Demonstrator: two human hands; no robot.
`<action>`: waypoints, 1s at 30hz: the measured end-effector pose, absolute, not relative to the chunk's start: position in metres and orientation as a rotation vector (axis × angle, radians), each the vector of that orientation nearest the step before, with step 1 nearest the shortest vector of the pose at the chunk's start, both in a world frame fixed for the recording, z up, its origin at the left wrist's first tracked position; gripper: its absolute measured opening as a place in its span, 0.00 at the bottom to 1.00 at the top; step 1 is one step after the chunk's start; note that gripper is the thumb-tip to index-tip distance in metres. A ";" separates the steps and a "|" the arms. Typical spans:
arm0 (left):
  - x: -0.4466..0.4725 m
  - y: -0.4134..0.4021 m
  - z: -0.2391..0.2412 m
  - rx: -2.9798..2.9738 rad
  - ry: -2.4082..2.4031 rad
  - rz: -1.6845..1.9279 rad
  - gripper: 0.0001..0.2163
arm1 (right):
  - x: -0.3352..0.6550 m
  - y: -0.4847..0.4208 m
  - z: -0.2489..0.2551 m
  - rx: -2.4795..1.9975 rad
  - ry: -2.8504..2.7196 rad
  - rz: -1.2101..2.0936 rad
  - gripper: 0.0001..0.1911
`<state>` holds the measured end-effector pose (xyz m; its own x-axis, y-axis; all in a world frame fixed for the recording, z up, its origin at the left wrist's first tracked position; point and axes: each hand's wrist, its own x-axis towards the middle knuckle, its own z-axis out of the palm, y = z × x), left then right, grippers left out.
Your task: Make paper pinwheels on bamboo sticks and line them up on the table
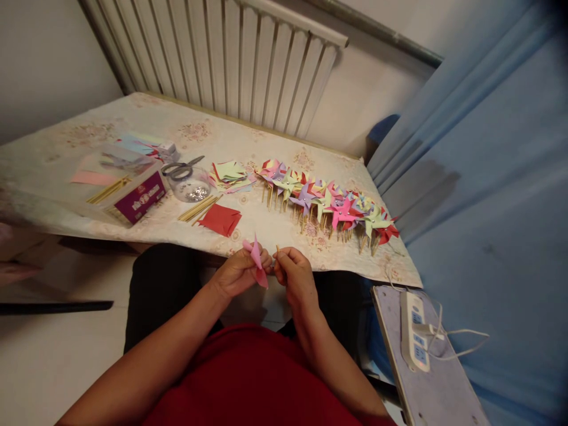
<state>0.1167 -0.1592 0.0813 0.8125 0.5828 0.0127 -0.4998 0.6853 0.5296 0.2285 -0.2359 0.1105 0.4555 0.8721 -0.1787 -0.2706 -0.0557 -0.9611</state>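
My left hand (238, 273) is closed on a pink paper pinwheel (257, 259), held just in front of the table's near edge. My right hand (293, 273) is pinched on a thin wooden stick (277, 250) whose tip touches the pinwheel. On the table lies a long row of finished pinwheels on sticks (328, 204) in pink, purple, green and red. A red folded paper (220, 219) and loose wooden sticks (199, 208) lie closer to my hands.
A cloth-covered table (53, 154) holds a purple box of sticks (133, 198), scissors (180, 168), a clear bowl of pins (193, 188) and cut paper squares (229, 174). A radiator (222, 53) stands behind. A power strip (415, 331) lies on a board at right, beside blue fabric (488, 207).
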 end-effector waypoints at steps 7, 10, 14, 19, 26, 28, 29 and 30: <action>0.115 -0.160 0.079 0.532 0.151 0.596 0.17 | 0.228 -0.235 0.113 -1.270 -0.564 1.020 0.11; 0.115 -0.160 0.080 0.528 0.153 0.602 0.16 | 0.228 -0.235 0.112 -1.254 -0.558 1.026 0.08; 0.115 -0.161 0.080 0.525 0.168 0.601 0.16 | 0.227 -0.234 0.112 -1.252 -0.548 1.037 0.08; 0.116 -0.160 0.077 0.531 0.162 0.604 0.15 | 0.228 -0.234 0.110 -1.241 -0.545 1.043 0.10; 0.118 -0.160 0.074 0.564 0.166 0.607 0.15 | 0.225 -0.236 0.113 -1.234 -0.546 1.063 0.12; 0.118 -0.160 0.074 0.572 0.170 0.608 0.15 | 0.224 -0.237 0.114 -1.246 -0.539 1.063 0.12; 0.118 -0.160 0.074 0.575 0.170 0.606 0.15 | 0.223 -0.237 0.114 -1.255 -0.539 1.060 0.12; 0.118 -0.160 0.074 0.575 0.167 0.605 0.15 | 0.222 -0.238 0.114 -1.265 -0.541 1.058 0.12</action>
<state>0.1184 -0.1603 0.0742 0.8145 0.5800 0.0157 -0.4894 0.6723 0.5554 0.2223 -0.2380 0.1141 0.4544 0.8657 -0.2101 -0.3369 -0.0513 -0.9402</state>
